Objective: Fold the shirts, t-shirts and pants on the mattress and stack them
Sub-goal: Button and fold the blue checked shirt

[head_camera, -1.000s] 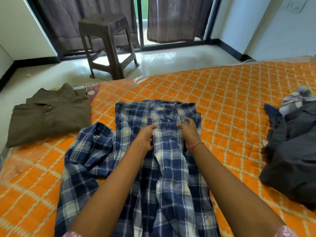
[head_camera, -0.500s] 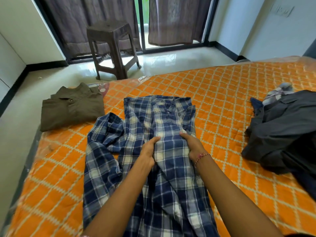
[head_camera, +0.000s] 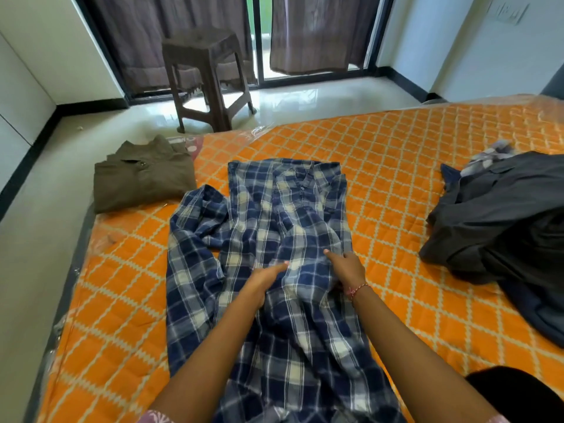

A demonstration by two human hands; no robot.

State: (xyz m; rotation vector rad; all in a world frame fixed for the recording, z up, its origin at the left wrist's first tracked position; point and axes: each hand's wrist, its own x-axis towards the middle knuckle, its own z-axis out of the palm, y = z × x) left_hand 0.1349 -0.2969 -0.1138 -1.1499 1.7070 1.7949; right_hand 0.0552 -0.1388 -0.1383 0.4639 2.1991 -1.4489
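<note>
Lying lengthwise, plaid shirt [head_camera: 274, 239], collar away

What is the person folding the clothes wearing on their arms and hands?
Both forearms are bare, and no gloves or rings show. The right hand has a thin red and pink thread bracelet at its wrist. The left hand wears nothing. Patterned pink sleeve edges peek in at the bottom.
</note>
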